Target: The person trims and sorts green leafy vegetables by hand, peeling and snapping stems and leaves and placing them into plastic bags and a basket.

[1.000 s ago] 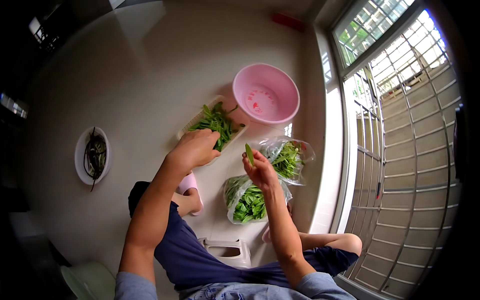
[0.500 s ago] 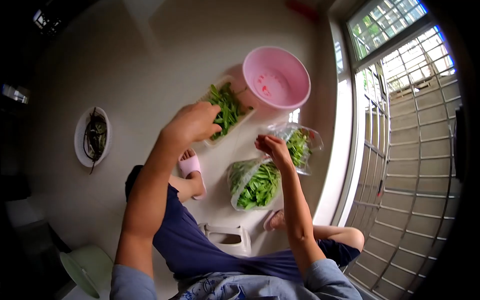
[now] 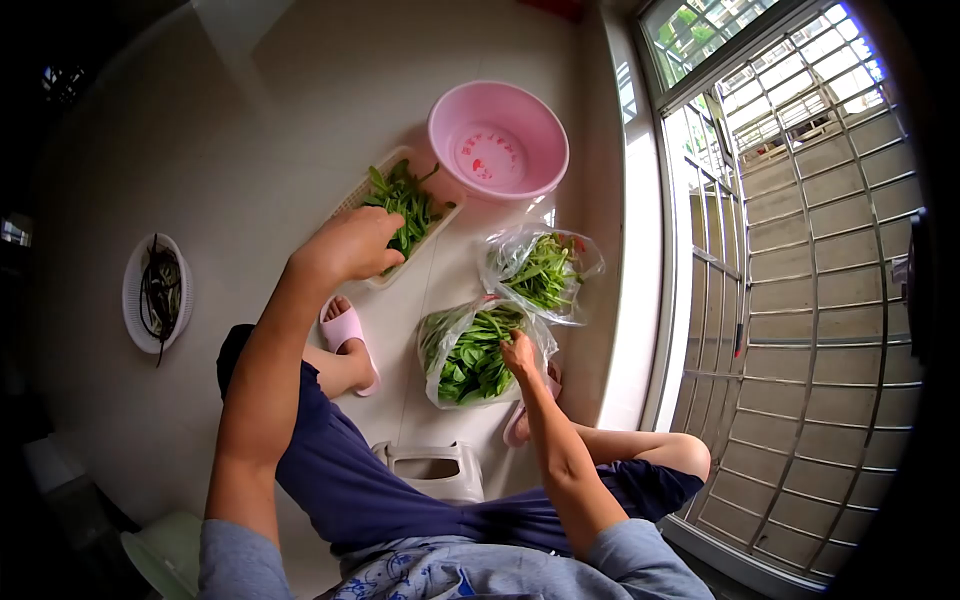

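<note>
My left hand (image 3: 355,243) reaches over a cream plastic basket (image 3: 352,197) and touches the leafy greens (image 3: 408,200) in it. Its thumb and fingers are apart, though some fingertips are hidden against the leaves. My right hand (image 3: 519,354) is at the right side of a clear plastic bag (image 3: 432,350) full of leafy greens (image 3: 475,362). Its fingers are closed on greens at the bag's mouth. Just behind lies a second clear bag (image 3: 497,262) with thinner green stems (image 3: 545,272).
A pink basin (image 3: 548,180) stands behind the basket. At far left a white oval basket (image 3: 131,300) holds dark, stringy plant pieces. A beige plastic stool (image 3: 465,480) is between my legs. A barred window (image 3: 790,300) runs along the right; a pale green basin (image 3: 165,555) is at lower left.
My right hand has come down from above the bags into the greens of the nearer bag. My left hand stays at the basket. The whole view has shifted slightly.
</note>
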`<control>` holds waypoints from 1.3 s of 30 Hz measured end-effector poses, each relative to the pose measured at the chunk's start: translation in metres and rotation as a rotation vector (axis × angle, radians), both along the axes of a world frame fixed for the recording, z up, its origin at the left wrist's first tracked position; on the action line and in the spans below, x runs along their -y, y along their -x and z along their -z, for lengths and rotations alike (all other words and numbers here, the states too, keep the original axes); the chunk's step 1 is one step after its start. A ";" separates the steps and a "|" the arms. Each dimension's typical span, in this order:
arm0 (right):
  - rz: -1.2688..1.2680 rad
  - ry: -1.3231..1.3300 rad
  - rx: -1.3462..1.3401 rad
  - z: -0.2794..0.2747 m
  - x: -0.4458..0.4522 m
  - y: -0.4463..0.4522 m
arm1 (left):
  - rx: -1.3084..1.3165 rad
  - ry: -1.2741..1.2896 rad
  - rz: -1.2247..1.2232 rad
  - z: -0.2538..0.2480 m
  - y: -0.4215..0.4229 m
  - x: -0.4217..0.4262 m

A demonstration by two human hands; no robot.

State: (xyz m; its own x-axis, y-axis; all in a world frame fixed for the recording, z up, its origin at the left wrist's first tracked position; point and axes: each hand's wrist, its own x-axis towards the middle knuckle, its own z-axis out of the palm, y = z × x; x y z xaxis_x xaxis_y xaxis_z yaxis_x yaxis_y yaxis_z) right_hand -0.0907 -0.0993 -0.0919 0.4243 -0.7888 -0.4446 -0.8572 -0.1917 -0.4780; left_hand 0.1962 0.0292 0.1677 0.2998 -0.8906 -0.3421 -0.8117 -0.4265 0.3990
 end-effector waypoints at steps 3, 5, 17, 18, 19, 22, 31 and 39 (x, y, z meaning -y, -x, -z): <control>0.068 -0.011 -0.020 0.014 0.007 -0.010 | 0.024 0.025 -0.008 0.000 0.004 -0.002; 0.014 -0.043 -0.147 0.022 0.009 -0.014 | 0.031 0.004 -0.007 -0.003 0.002 0.000; -0.055 -0.850 0.189 -0.149 0.036 0.002 | 0.012 0.041 0.095 0.001 0.022 0.017; -0.066 -0.853 0.229 -0.171 0.036 0.003 | -0.020 0.012 0.159 0.004 0.028 0.021; -0.079 -0.852 0.272 -0.189 0.037 0.004 | -0.048 -0.014 0.224 0.007 0.034 0.025; -0.055 -0.877 0.459 -0.232 0.034 0.011 | -0.114 0.027 0.343 0.016 0.052 0.030; -0.043 -0.950 0.715 -0.275 0.019 0.011 | -1.191 0.204 0.005 -0.002 0.125 0.034; 0.063 -0.993 0.771 -0.275 0.014 -0.009 | -1.559 0.265 -0.408 0.003 0.127 0.031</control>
State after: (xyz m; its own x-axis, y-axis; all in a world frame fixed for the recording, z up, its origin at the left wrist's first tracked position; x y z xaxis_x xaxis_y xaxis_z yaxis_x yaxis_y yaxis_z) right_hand -0.0813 -0.1132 0.1833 0.8112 -0.2847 -0.5108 -0.2865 0.5680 -0.7715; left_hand 0.0695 -0.0013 0.1644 0.0469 -0.9234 -0.3809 0.5676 -0.2891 0.7709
